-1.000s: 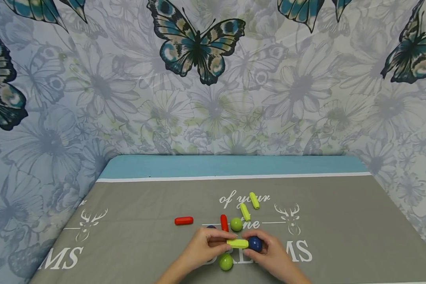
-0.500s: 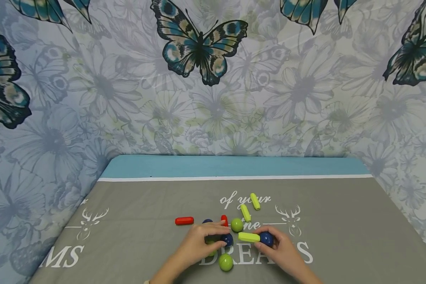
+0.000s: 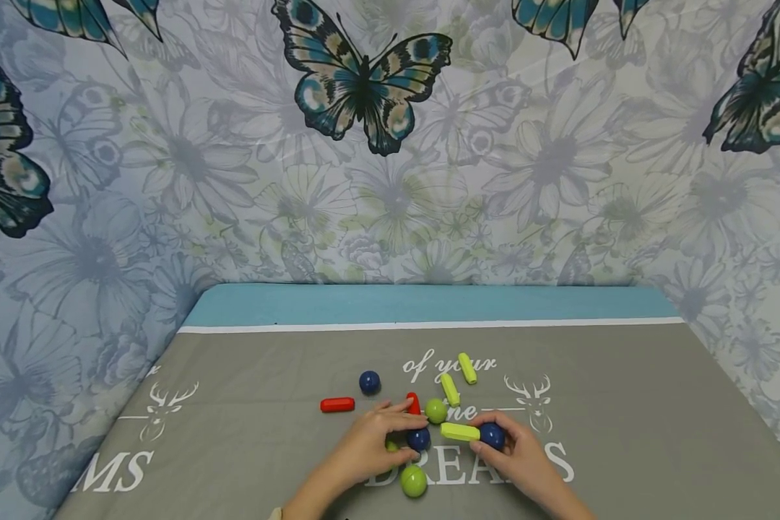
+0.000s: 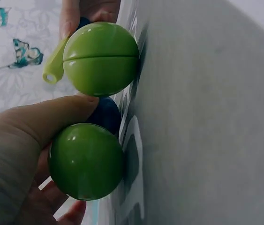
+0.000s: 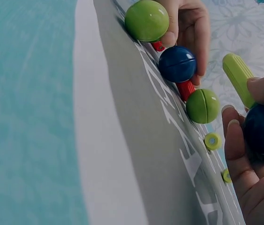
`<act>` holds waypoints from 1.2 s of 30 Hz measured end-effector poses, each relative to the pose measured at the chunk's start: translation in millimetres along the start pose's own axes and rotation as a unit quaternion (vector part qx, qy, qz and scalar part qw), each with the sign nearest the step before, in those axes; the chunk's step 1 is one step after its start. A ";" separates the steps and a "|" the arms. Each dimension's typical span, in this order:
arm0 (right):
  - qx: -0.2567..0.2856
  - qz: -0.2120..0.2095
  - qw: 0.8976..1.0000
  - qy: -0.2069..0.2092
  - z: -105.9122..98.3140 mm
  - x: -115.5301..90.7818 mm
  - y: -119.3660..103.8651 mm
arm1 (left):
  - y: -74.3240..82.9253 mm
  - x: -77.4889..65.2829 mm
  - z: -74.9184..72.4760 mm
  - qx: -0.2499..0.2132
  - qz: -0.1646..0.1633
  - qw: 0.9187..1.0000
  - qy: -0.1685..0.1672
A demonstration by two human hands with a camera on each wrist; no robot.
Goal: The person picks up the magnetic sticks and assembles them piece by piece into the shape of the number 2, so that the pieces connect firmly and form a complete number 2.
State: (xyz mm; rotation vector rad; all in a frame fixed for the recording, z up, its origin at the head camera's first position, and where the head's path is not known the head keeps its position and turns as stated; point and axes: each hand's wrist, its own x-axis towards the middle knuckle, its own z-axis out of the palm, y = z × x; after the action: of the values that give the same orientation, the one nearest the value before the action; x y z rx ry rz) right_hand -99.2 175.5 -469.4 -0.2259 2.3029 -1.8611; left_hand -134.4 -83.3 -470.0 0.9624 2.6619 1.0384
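loose blue ball (image 3: pixel 369 383) has moved farther off, leftward; nearer, the left hand (image 3: pixel 369 437) curls round a second blue ball (image 3: pixel 418 439), and to its right the right hand (image 3: pixel 518 449) grips a third blue ball (image 3: pixel 492 436) touching a yellow stick (image 3: pixel 460 432).

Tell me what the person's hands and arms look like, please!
No glove or ring shows on the left hand or the right hand. By the left forearm, a cream-coloured scrap peeks in, maybe a cuff or band, too cut off to tell. No sleeve shows on the right forearm.
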 end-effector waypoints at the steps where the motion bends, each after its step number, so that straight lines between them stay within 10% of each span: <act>1: 0.002 -0.003 1.000 -0.002 0.0 0.0 0.7 | 0.8 0.5 0.8 0.011 0.002 1.000 -0.002; 11: 0.019 -0.046 0.999 -0.014 -0.6 -0.1 5.2 | 2.3 3.0 4.7 0.061 0.043 0.997 0.014; 23: 0.019 0.002 1.000 -0.006 -1.2 1.1 5.9 | -11.0 1.0 11.3 -0.105 -0.004 0.994 0.043; 36: 0.010 -0.014 1.000 -0.001 -0.7 0.0 4.7 | -6.7 -0.4 7.9 -0.183 -0.011 0.981 0.069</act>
State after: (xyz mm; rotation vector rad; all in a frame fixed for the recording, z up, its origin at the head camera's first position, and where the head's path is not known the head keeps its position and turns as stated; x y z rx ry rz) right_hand -99.4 177.1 -473.9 -0.2590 2.2907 -1.8957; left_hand -134.9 -82.9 -480.3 0.8073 2.4439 1.5709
